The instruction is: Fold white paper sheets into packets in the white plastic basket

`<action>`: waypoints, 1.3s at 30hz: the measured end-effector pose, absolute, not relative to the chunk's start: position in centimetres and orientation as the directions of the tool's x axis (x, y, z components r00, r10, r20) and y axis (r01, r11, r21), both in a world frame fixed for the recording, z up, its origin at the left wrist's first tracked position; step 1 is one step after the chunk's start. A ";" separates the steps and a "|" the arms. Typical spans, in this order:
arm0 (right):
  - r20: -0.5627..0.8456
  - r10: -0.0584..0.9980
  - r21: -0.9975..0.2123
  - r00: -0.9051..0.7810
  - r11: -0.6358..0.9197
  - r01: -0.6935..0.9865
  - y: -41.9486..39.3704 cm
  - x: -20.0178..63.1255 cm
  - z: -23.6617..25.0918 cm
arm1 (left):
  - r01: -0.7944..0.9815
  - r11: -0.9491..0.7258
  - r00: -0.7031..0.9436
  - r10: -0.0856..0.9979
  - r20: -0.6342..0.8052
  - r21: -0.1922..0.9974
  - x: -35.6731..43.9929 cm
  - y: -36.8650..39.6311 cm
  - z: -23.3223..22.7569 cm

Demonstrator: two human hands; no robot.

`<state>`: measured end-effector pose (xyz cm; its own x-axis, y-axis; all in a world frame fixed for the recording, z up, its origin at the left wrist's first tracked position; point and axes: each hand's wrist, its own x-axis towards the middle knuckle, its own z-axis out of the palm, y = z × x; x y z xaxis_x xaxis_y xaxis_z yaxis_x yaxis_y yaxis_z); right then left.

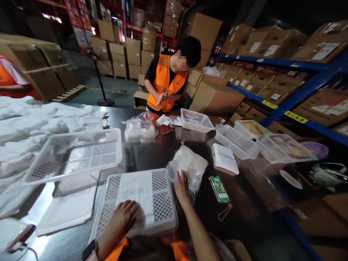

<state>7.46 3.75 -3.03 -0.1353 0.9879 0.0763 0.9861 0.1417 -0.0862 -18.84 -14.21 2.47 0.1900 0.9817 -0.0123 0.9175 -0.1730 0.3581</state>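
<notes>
My left hand (127, 216) lies with its fingers outstretched on a flat white packet (137, 188) with faint print. That packet rests across a white perforated plastic basket (164, 197), which appears to be upside down in front of me. To its right, my right hand (181, 184) has its fingers closed at the near left side of a clear plastic bag (190, 161) with whitish contents. Its fingertips are partly lost against the pale plastic. A phone (219, 189) with a lit screen and a strap lies right of the bag.
An open white basket (81, 152) and a white heap (40, 127) are on the left. Beyond are another plastic bag (140, 128), a pen (168, 132), a white stack (225, 158) and several baskets (236, 143). A co-worker (165, 79) in an orange vest stands across the table.
</notes>
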 end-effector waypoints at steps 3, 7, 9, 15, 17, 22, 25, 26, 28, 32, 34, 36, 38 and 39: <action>-0.080 0.982 -0.052 -0.171 0.167 0.985 2.0 7.3 -3.1 | 0.918 -0.192 0.211 0.977 -0.018 0.348 -18.9 -14.5 2.1; -0.196 0.980 0.069 0.038 -0.025 0.997 1.0 9.1 -3.6 | 0.910 -0.177 0.158 0.984 0.079 0.374 -19.3 -14.9 0.8; -0.202 0.971 0.121 0.126 -0.103 0.987 1.3 10.1 -3.6 | 0.893 -0.172 0.136 0.984 0.115 0.416 -19.3 -15.1 0.7; -0.024 1.000 0.085 0.001 0.001 0.996 3.9 10.9 -3.1 | 0.854 -0.244 0.222 0.970 0.102 0.460 -18.5 -15.1 2.3; 0.014 1.000 0.062 0.017 -0.017 0.998 4.8 11.3 -3.2 | 0.862 -0.259 0.246 0.965 0.086 0.436 -18.3 -15.1 2.5; -0.037 0.995 0.027 0.092 -0.091 0.995 5.3 12.8 -4.1 | 0.877 -0.263 0.237 0.965 0.113 0.402 -18.9 -15.4 1.7; -0.060 0.998 -0.047 -0.017 0.014 0.999 2.9 12.5 -5.3 | 0.885 -0.237 0.215 0.971 0.100 0.400 -19.3 -15.6 1.1; -0.056 0.996 -0.081 -0.075 0.071 0.994 1.7 12.1 -5.8 | 0.886 -0.227 0.206 0.974 0.096 0.405 -19.4 -15.6 0.9; -0.034 0.983 -0.157 -0.179 0.172 0.973 -0.6 11.2 -6.9 | 0.879 -0.219 0.190 0.975 0.111 0.423 -19.4 -15.6 0.5; 0.143 0.988 -0.283 -0.057 0.096 0.954 -2.5 10.4 -8.0 | 0.859 -0.244 0.165 0.964 0.209 0.449 -19.4 -15.5 -0.4; 0.330 0.936 -0.368 0.123 0.007 0.930 -1.5 10.9 -7.0 | 0.852 -0.257 0.150 0.955 0.256 0.456 -19.5 -15.6 -0.8; 0.436 0.877 -0.406 0.199 -0.006 0.914 0.4 11.7 -4.9 | 0.842 -0.273 0.148 0.946 0.289 0.465 -19.6 -15.7 -0.9; 0.350 0.928 -0.387 0.127 0.020 0.922 2.6 12.4 -2.3 | 0.836 -0.287 0.152 0.940 0.305 0.468 -19.7 -15.7 -1.0; 0.251 0.966 -0.386 0.068 0.035 0.922 3.7 12.7 -1.0 | 0.835 -0.290 0.153 0.939 0.308 0.468 -19.8 -15.7 -1.0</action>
<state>12.67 3.70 -1.05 0.0679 0.9656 0.2509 0.9219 0.0354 -0.3858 -19.75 -15.69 -0.95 0.1533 0.9391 0.3075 0.8347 -0.2897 0.4683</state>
